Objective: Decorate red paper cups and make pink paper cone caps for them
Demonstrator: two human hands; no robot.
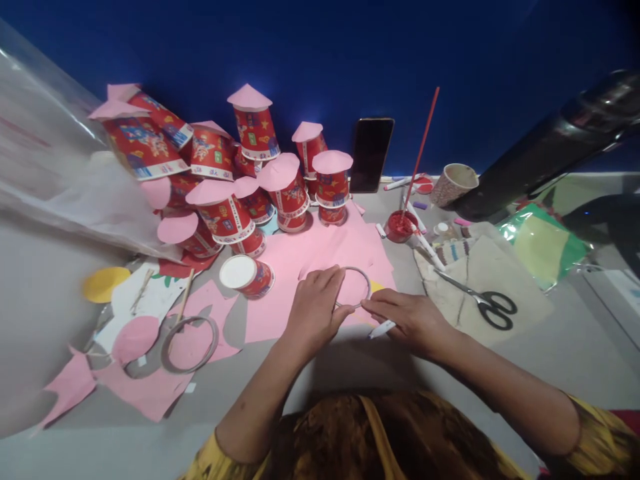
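A thin grey ring (369,280) lies flat on a sheet of pink paper (295,263). My left hand (317,303) rests on the paper and grips the ring's left side, fingers at its top and thumb at its lower edge. Between the fingers of my right hand (413,320) is a white marker pen (383,329), pointing down and left. The right fingertips touch the ring's lower right edge. Part of the ring is hidden under my left hand. Just left of the sheet, a red paper cup (263,277) lies tipped with its pale base showing.
Red paper cups with pink cone tops (255,130) crowd the back left. A roll of tape (213,347) and pink scraps (145,387) lie left. Scissors (493,310) rest on cloth at right. A phone (371,155) and a red pot (401,230) with a stick stand behind.
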